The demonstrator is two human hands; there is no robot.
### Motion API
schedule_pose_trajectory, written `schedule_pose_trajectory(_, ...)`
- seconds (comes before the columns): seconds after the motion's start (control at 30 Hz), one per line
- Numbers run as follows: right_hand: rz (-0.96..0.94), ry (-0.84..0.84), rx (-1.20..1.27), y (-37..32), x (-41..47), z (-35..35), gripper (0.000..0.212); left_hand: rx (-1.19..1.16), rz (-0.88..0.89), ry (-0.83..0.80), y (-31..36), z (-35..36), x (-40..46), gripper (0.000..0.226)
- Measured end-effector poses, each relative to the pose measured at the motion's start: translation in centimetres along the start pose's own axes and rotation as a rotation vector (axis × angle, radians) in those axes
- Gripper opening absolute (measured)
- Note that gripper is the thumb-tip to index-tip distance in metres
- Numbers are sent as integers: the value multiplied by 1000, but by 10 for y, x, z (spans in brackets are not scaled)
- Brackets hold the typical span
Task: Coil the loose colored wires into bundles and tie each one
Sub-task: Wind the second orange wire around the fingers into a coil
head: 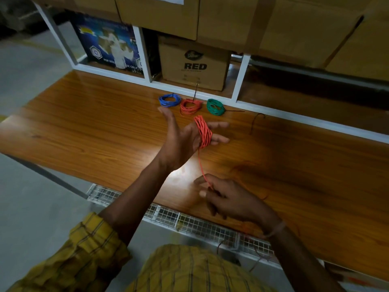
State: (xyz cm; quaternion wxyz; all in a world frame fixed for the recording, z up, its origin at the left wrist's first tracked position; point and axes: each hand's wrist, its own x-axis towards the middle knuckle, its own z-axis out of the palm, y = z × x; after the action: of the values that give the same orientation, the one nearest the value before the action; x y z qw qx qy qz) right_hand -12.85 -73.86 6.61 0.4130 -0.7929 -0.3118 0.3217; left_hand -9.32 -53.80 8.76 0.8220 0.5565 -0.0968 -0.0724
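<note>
Three finished coils, blue (169,100), red (190,106) & green (215,106), sit parked at back of bench (94,123). Left hand (185,140), fingers straight & spread, acts as spool for red wire (203,131); right hand (229,199) pinches the tail to feed w/ tension.

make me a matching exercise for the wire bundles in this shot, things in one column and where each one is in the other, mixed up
Things:
1. blue bundle
2. green bundle
3. red bundle on the table
4. red wire coil in progress

Places:
A. middle of the row at the back of the table
B. wrapped round the left hand's fingers
C. left end of the row
D. right end of the row

Pairs: 1-C, 2-D, 3-A, 4-B
</note>
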Motion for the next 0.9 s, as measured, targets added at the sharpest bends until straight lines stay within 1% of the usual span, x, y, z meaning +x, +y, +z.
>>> schedule_pose_trajectory(0.07, -60, -56, 37, -11, -7, -16, 21, 90, -30, 9, -6, 0, -1, 127)
schedule_pose_trajectory(0.2, -145, -90, 288, -30, -21, -61, 20, 144, -95, -4, -10, 8, -3, 126)
schedule_pose_trajectory(0.27, -226, -99, 366, -30, -23, -77, 22, 246, -123, 13, -5, 15, -4, 113)
schedule_pose_trajectory(0.3, -274, -116, 422, -27, -21, -82, 24, 308, -132, 7, -3, 17, -5, 113)
schedule_pose_trajectory(0.33, -318, -139, 511, -24, -18, -86, 27, 365, -133, -18, -2, 18, -5, 119)
schedule_pose_trajectory(0.4, -353, -168, 768, -16, -11, -94, 37, 467, -130, -102, -3, 16, -5, 133)
schedule_pose_trajectory(0.47, -353, -189, 1005, -6, -5, -102, 43, 544, -138, -178, 1, 13, -5, 134)
schedule_pose_trajectory(0.53, -352, -169, 1105, 2, 0, -110, 34, 548, -154, -258, 8, 13, -5, 127)
schedule_pose_trajectory(0.57, -346, -98, 1091, 5, 2, -114, 29, 521, -166, -314, 11, 13, -5, 126)
schedule_pose_trajectory(0.6, -322, 12, 1053, 8, 5, -118, 24, 472, -182, -362, 13, 13, -6, 128)
schedule_pose_trajectory(0.67, -240, 219, 958, 12, 14, -123, 24, 340, -233, -418, 16, 11, -8, 138)
schedule_pose_trajectory(0.7, -196, 287, 903, 16, 19, -124, 23, 275, -246, -434, 17, 10, -9, 143)
schedule_pose_trajectory(0.73, -152, 336, 822, 20, 24, -123, 22, 213, -246, -447, 18, 10, -11, 148)
schedule_pose_trajectory(0.8, -90, 380, 630, 28, 33, -114, 22, 86, -218, -455, 21, 12, -13, 154)
schedule_pose_trajectory(0.83, -75, 390, 566, 33, 37, -107, 23, 25, -200, -450, 22, 13, -14, 156)
schedule_pose_trajectory(0.9, -64, 406, 519, 37, 42, -89, 26, -99, -155, -419, 24, 17, -12, 158)
